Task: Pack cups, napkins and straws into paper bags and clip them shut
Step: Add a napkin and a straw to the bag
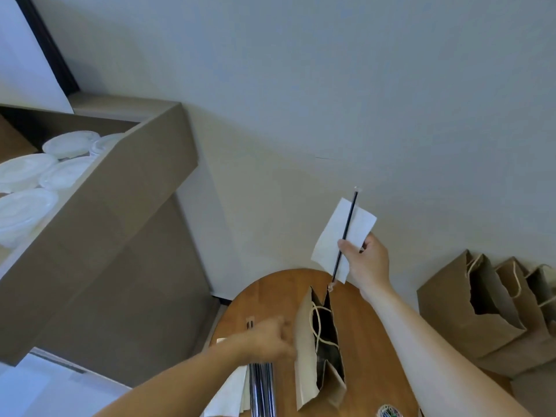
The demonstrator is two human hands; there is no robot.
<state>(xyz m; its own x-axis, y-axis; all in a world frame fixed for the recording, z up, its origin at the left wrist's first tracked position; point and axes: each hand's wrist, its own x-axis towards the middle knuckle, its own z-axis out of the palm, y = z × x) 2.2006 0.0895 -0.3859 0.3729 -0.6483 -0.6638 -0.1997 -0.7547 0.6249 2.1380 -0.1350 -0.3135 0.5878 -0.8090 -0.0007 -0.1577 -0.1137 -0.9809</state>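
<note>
Right hand [365, 257] raised, forearm extended, pinching straw [348, 219] and napkin [328, 239], left hand [270, 338] low, blurred

Four paper bags [307, 350] [445, 314] [508, 272] [546, 323], two hands [267, 338] [368, 260]

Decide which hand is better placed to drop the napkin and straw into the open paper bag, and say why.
Right. The right hand grips the napkin and straw above the mouth of the open paper bag; the left hand sits low beside the bag, blurred.
</note>
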